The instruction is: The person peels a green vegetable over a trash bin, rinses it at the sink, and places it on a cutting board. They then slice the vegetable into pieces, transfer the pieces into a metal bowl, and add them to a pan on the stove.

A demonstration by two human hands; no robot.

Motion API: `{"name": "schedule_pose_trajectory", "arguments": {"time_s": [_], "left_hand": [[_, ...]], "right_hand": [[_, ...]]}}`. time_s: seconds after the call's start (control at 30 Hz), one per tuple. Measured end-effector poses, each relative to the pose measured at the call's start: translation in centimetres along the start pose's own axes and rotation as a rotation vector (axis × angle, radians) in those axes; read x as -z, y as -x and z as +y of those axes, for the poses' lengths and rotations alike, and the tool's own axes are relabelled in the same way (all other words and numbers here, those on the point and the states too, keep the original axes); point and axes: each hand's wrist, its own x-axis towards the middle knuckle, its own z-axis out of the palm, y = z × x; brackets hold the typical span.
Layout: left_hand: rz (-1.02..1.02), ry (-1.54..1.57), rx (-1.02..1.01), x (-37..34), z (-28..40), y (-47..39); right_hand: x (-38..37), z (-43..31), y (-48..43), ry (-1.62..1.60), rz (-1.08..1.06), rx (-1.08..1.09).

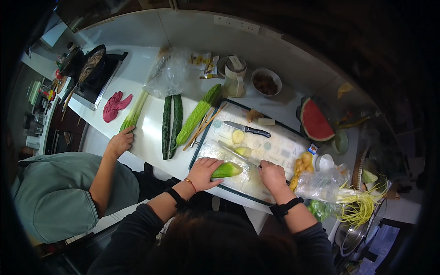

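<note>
On a patterned cutting board [282, 161], my left hand [206, 173] holds down a green gourd piece [228, 169] with a pale cut end. My right hand [274, 175] grips the handle of a kitchen knife [233, 152], its blade pointing left across the board. Beside that blade lies a pale green cut piece [243, 151]. Farther up the board are a round yellowish slice [238, 136], a second knife with a black handle [257, 131], a ginger piece [253, 115] and a pale block-shaped piece [266, 122].
Left of the board lie chopsticks [201, 131], a bitter gourd [198, 117] and two cucumbers [166, 127]. Another person's hand touches a leafy stalk [138, 106]. A glass pitcher [235, 80], a bowl [266, 82] and watermelon [316, 122] stand behind; bagged vegetables [318, 185] lie right.
</note>
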Motion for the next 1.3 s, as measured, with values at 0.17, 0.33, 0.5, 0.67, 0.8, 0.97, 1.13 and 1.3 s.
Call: {"name": "schedule_pose_trajectory", "arguments": {"time_s": [0.17, 0.33, 0.5, 0.67, 0.8, 0.97, 1.13, 1.3], "left_hand": [[0.221, 0.038, -0.031, 1.5, -0.2, -2.0], [0.461, 0.155, 0.136, 2.6, -1.7, -5.2], [-0.376, 0.419, 0.186, 0.7, -3.1, -10.4], [-0.389, 0.238, 0.244, -1.1, -5.5, -12.4], [-0.102, 0.286, 0.29, -1.5, -6.5, -11.7], [0.484, 0.434, 0.327, 1.5, -5.8, -8.7], [0.171, 0.061, 0.051, 1.9, -1.4, -2.0], [0.005, -0.032, -0.114, 0.2, 0.4, 0.4]], "right_hand": [[0.0, 0.2, -0.8, 0.137, 0.061, 0.063], [0.3, -0.1, -1.5, 0.162, 0.151, 0.148], [1.1, -1.4, -1.9, 0.268, 0.151, 0.239], [2.0, -1.8, -0.9, 0.255, 0.141, 0.246], [2.3, -1.0, 0.7, 0.194, 0.098, 0.162], [2.2, 0.1, 2.8, -0.023, 0.004, 0.012], [1.8, -0.3, 3.1, -0.119, -0.037, -0.078], [1.2, -1.5, 0.9, -0.096, -0.085, -0.024]]}}
